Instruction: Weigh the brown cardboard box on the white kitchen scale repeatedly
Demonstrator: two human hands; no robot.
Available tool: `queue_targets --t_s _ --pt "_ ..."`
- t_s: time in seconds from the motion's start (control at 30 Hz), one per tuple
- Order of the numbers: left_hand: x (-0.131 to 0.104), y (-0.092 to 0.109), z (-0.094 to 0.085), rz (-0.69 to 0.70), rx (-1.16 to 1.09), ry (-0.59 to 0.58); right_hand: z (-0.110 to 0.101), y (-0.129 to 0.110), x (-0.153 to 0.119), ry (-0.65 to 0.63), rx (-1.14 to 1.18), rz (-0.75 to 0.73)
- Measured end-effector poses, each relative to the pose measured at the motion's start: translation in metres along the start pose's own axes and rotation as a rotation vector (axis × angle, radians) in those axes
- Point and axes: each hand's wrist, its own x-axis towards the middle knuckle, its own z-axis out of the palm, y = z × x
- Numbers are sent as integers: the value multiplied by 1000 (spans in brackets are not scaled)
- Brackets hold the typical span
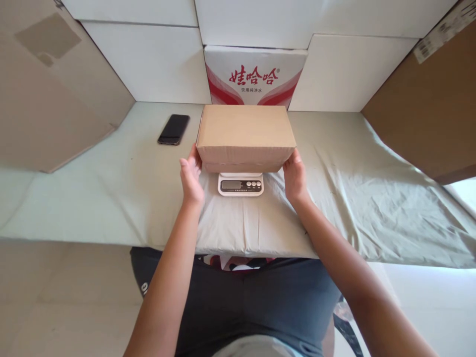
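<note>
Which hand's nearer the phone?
Left. The left hand is below-right of the phone in view, at the left end of the box; the right hand is farther, at its right end.

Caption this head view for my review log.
Left hand and right hand hold a brown rectangular cardboard box over a white plastic digital scale.

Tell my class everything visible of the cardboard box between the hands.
The cardboard box is plain light brown, oblong, no opening showing, near side slightly creased. It is over the white scale, hiding part of it; whether it rests there or is held up is unclear. The left hand and right hand touch its opposite ends.
</note>
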Motion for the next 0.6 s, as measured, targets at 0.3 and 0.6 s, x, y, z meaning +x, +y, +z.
queue_targets --t_s 0.3,0.6 --pt "0 -3 8 -33 -13 6 20 -3 -2 -38 -35 -66" --pt "28 18 8 45 -40 -80 29 -25 33 -22 -35 -138"
